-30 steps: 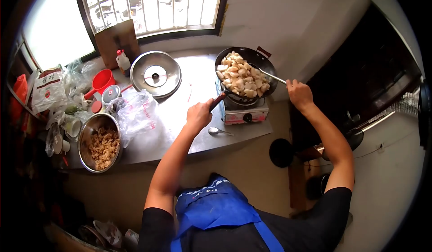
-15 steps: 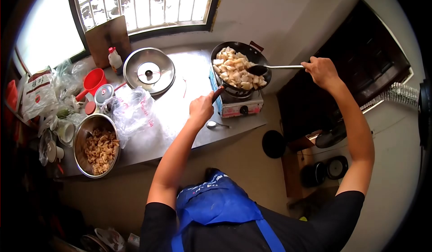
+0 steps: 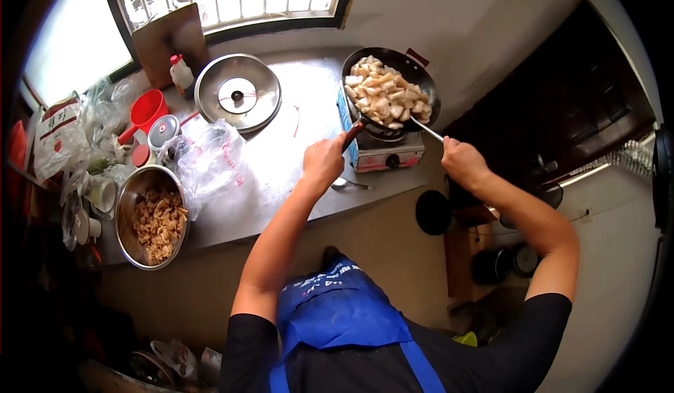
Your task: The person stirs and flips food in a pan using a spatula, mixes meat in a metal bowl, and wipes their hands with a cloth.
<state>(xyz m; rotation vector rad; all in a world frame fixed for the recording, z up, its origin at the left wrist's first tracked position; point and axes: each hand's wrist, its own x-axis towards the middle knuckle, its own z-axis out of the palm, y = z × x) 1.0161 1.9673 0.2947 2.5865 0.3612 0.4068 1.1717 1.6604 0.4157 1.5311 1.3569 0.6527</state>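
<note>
"How many of each?"
"One wok (image 3: 415,71) on one portable gas stove (image 3: 379,160), one heap of pale chunks (image 3: 386,96) inside, one steel bowl (image 3: 126,209) of browned pieces (image 3: 159,226), one steel lid (image 3: 237,95), one spoon (image 3: 340,182)."

"And the hands?"
"Two. The left hand (image 3: 324,160) is wrapped tightly around the wok's handle (image 3: 354,132). The right hand (image 3: 463,160) grips a long-handled utensil (image 3: 430,130), probably a spatula; its head is hidden among the chunks."

"Where's the wok from there?"
"Between the hands and just beyond them, off the counter's (image 3: 281,182) right end."

"Anything in the way?"
"The left wrist partly covers the spoon. Farther left, a crumpled plastic bag (image 3: 210,158) lies between bowl and lid, near a red dipper (image 3: 148,110). A bottle (image 3: 181,75) stands before the cutting board (image 3: 168,40)."
</note>
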